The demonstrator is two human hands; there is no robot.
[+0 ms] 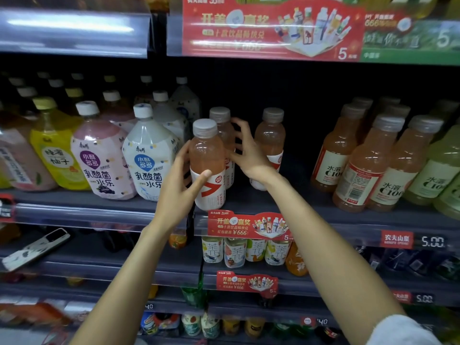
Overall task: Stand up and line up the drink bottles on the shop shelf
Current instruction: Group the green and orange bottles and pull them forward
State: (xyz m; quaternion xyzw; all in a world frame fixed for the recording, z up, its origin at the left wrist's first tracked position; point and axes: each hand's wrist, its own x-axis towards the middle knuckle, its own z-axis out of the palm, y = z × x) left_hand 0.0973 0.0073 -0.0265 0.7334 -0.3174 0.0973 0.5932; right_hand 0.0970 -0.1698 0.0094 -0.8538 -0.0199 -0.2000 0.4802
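Three pink drink bottles with grey caps and white-and-red labels stand upright in the middle of the shelf (pixel 311 207). My left hand (pixel 179 185) grips the front bottle (pixel 207 155) at the shelf's edge, thumb across its label. The second bottle (pixel 222 128) stands right behind it. My right hand (pixel 249 153) hovers at that bottle's right side with fingers spread and bent, and whether they touch it is unclear. The third bottle (pixel 271 138) stands to the right, its lower part hidden by my right wrist.
Large pink, white and yellow bottles (pixel 149 155) crowd the left, leaning forward. Orange and green C100 bottles (pixel 368 165) stand at the right. A dark gap lies between the third bottle and the C100 row. A red promo tag (pixel 246 226) hangs below, above small tea bottles (pixel 234 252).
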